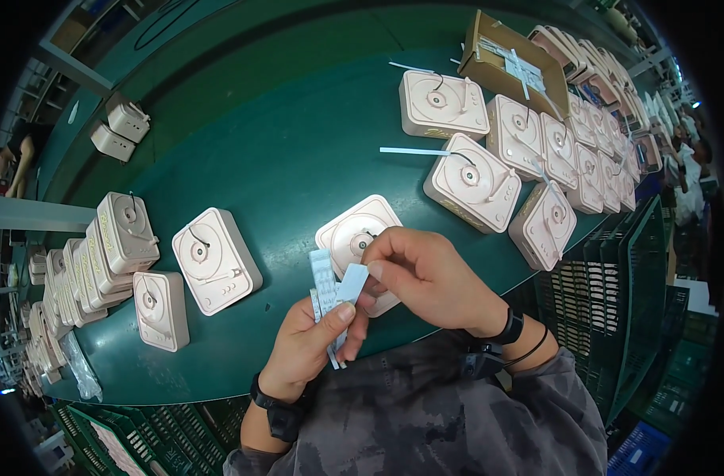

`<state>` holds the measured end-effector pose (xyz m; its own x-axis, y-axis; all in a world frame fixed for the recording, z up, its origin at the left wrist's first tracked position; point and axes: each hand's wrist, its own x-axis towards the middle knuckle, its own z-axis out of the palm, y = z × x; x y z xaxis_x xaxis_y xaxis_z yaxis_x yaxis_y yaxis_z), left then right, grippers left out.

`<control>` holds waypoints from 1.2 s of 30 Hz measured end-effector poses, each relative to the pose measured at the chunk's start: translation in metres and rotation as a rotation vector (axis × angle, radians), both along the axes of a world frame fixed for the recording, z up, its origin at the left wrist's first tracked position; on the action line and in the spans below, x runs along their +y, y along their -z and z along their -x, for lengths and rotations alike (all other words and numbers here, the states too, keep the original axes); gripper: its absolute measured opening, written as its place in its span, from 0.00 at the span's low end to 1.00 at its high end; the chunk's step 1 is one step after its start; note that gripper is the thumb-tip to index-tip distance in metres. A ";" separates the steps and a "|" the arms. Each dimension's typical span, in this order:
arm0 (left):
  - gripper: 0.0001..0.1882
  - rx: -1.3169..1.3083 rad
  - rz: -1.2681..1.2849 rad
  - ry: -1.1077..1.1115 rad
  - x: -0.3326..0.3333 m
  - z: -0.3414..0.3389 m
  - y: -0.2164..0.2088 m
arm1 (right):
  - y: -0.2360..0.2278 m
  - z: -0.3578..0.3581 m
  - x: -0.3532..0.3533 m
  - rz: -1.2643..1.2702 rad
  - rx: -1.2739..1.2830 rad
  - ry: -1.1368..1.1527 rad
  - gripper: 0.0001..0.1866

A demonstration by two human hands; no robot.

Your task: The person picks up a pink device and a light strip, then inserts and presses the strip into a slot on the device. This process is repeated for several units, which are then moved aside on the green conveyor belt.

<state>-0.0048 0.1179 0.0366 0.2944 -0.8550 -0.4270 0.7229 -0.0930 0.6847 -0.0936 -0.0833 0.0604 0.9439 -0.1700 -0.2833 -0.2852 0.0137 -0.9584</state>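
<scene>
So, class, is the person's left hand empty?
No, the left hand grips a bundle of flat pale blue strips.

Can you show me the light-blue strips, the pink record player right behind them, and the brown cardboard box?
Light-blue strips [323, 274]: head view, upper part of the bundle.
Pink record player [347, 236]: head view, its round platter.
Brown cardboard box [536, 56]: head view, inside of its far wall.

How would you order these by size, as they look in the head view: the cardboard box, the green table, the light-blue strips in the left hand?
1. Green table
2. Cardboard box
3. Light-blue strips, probably nearer to the camera, yet looking smaller
</scene>
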 end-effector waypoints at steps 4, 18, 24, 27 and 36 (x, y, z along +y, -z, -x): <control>0.16 -0.026 -0.033 -0.015 0.007 -0.001 0.005 | 0.001 -0.002 -0.006 -0.079 0.003 0.031 0.05; 0.13 -0.233 -0.135 0.106 0.000 0.006 -0.009 | -0.020 -0.015 -0.005 0.188 -0.214 -0.037 0.10; 0.12 -0.207 -0.069 0.024 -0.003 0.007 -0.006 | -0.003 -0.005 0.007 -0.104 -0.062 0.083 0.08; 0.12 -0.205 -0.064 0.015 -0.002 0.010 -0.003 | 0.004 -0.007 0.007 -0.228 -0.164 0.255 0.08; 0.14 -0.266 -0.092 -0.079 0.000 0.006 -0.004 | -0.006 0.012 -0.023 -0.148 -0.321 0.208 0.08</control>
